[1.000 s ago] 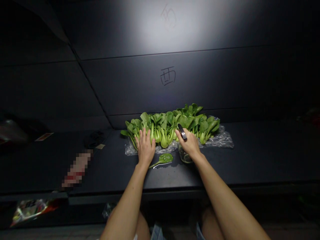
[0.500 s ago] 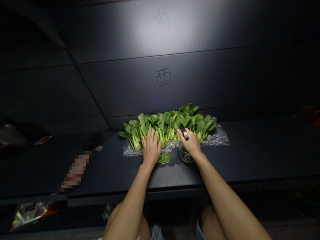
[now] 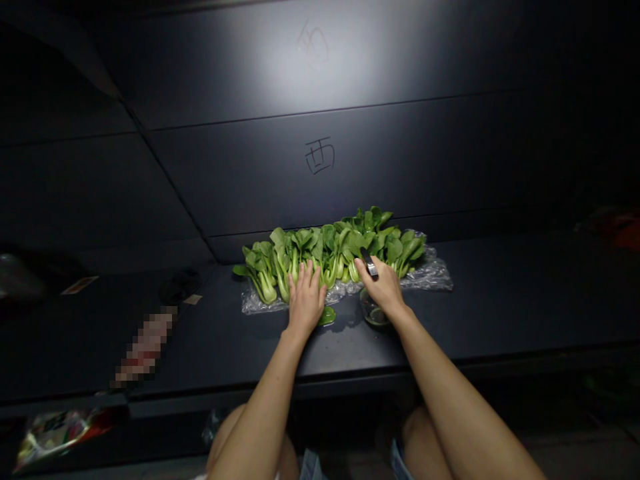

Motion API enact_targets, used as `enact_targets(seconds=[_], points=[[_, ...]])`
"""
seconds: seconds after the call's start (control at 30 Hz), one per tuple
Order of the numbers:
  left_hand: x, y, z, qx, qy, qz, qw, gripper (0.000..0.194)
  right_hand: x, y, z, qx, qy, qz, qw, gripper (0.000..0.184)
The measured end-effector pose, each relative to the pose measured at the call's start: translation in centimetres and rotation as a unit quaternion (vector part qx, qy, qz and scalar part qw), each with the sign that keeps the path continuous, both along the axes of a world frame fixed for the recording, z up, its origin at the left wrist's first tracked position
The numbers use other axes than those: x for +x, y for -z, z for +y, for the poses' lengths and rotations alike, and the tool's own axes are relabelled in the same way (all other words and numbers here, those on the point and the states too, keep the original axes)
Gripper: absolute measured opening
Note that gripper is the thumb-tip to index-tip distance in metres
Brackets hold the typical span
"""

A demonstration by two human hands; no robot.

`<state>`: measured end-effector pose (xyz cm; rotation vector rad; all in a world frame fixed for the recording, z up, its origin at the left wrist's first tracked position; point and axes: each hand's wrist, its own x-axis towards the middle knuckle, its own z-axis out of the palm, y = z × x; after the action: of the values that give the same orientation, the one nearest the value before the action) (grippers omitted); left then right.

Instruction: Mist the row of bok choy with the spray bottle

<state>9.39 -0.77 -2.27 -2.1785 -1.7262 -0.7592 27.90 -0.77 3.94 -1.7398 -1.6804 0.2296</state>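
Observation:
A row of bok choy lies on crinkled clear plastic wrap, leaves toward the back panel and pale stems toward me. My left hand rests flat, fingers spread, over the stems left of the middle. Beside its thumb side, partly covered by it, is a loose green leaf on the wet surface. My right hand is wrapped round what looks like a spray bottle with a black head. Its clear round body shows below the palm. The fingers' far side is hidden.
A dark shelf runs across, with an upright panel behind it. On the left lie a blurred-out item, a dark bundle and small cards. A shiny packet sits below the shelf edge.
The view has shifted slightly right, so the greens and shelf appear further left. My left hand has moved a little right along the stems, covering more of the loose leaf. My right grip is unchanged.

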Motion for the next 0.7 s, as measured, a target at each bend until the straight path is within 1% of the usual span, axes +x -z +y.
enact_targets(seconds=[0.1,0.27,0.4,0.7], points=[[0.2,0.1,0.0,-0.005,0.001,0.004,1.0,0.048,0.4,0.0,-0.1,0.005,0.012,0.001,1.0,0.039],[0.4,0.3,0.0,-0.002,0.003,0.011,1.0,0.048,1.1,-0.3,-0.3,-0.006,0.042,-0.004,0.999,0.039],[0.5,0.4,0.0,-0.002,0.005,0.013,1.0,0.048,1.6,-0.2,-0.3,-0.015,0.051,-0.004,0.999,0.04],[0.6,0.3,0.0,-0.013,0.007,0.014,1.0,0.048,2.1,0.0,-0.2,0.006,0.062,0.007,0.998,0.04]])
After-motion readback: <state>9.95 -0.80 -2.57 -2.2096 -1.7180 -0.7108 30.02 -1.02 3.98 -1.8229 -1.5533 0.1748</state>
